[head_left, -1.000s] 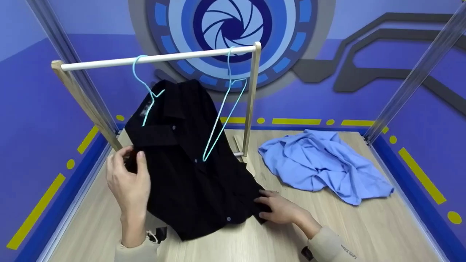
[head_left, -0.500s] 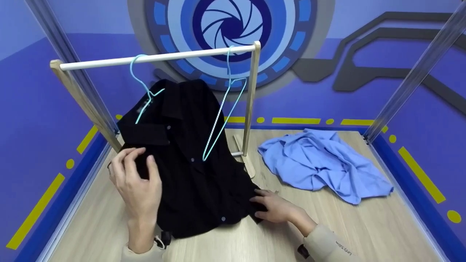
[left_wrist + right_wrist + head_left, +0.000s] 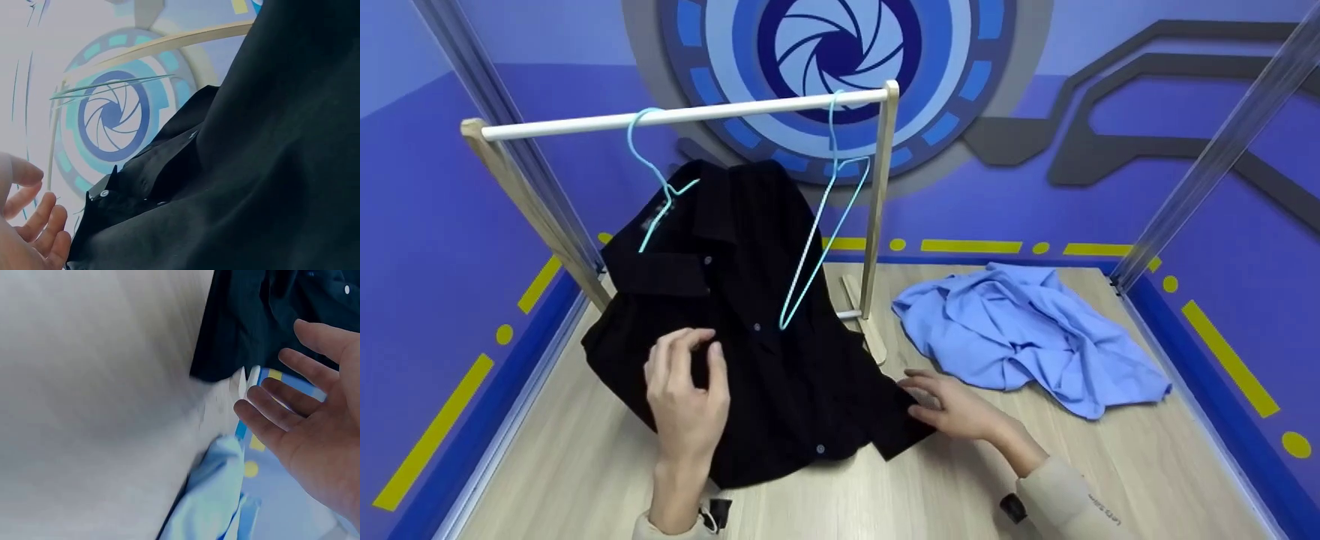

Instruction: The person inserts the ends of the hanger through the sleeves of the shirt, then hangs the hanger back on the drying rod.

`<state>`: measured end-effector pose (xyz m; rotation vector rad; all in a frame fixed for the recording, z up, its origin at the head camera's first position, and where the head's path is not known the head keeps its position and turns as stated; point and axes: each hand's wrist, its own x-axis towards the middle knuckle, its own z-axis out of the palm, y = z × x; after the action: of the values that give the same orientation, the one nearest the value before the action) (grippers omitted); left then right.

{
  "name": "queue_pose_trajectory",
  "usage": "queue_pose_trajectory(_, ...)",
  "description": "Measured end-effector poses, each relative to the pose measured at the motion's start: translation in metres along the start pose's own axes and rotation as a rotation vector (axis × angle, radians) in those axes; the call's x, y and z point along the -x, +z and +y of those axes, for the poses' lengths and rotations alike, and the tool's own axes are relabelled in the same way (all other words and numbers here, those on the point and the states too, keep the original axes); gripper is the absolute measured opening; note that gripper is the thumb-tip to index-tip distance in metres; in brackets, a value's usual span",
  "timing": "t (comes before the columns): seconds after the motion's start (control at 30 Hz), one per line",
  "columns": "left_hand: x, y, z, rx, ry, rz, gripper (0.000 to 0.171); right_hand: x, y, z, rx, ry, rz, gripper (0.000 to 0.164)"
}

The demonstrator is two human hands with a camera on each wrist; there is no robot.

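Note:
A black button-up shirt (image 3: pixel 780 397) hangs from a light-blue hanger (image 3: pixel 658 172) on the rack's white bar, its lower part spread over the wooden surface. The hanger shows inside the collar; the rest is hidden by cloth. My left hand (image 3: pixel 686 390) is over the left half of the shirt front, fingers loosely bent and nothing between them. At the lower right, my right hand (image 3: pixel 952 409) is beside the shirt's sleeve end, overlapping its edge. In the right wrist view its fingers (image 3: pixel 264 424) are spread and hold nothing.
A second light-blue hanger (image 3: pixel 812 238) hangs at the right end of the bar (image 3: pixel 570 129), in front of the shirt. To the right, a crumpled blue garment (image 3: pixel 1020 337) lies on the wooden surface (image 3: pixel 1170 480). Blue printed walls enclose the space.
My left hand has moved right from the shirt's left edge to over its front, and the left side now spreads outward. My right hand has let go of the sleeve end and shifted right.

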<state>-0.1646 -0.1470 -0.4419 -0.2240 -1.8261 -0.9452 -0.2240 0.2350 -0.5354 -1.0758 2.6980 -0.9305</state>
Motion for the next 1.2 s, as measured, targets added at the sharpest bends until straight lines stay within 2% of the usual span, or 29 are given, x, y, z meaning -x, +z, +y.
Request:
queue_pose_trajectory(0.23, 0.009, 0.003, -0.002, 0.008, -0.003, -0.036, 0.014, 0.007, -0.021, 0.015, -0.023, 0.076, 0.121, 0.041)
queue_pose_trajectory(0.43, 0.015, 0.004, -0.002, 0.011, -0.012, -0.064, 0.016, 0.012, -0.036, 0.029, 0.039, 0.172, 0.221, 0.048)
queue_pose_trajectory(0.63, 0.022, 0.007, -0.002, 0.015, -0.021, -0.094, 0.016, 0.018, -0.047, 0.040, 0.044, 0.277, 0.244, 0.059)
queue_pose_trajectory(0.9, 0.027, 0.009, -0.001, -0.001, -0.077, -0.176, 0.012, 0.021, -0.052, 0.053, 0.084, 0.335, 0.293, 0.061)
queue_pose_trajectory(1.07, 0.031, 0.010, -0.002, -0.009, -0.084, -0.211, 0.013, 0.024, -0.053, 0.059, 0.095, 0.383, 0.320, 0.064)
queue_pose_trajectory(1.2, 0.033, 0.012, -0.003, -0.016, -0.090, -0.240, 0.014, 0.025, -0.052, 0.063, 0.097, 0.447, 0.310, 0.069)
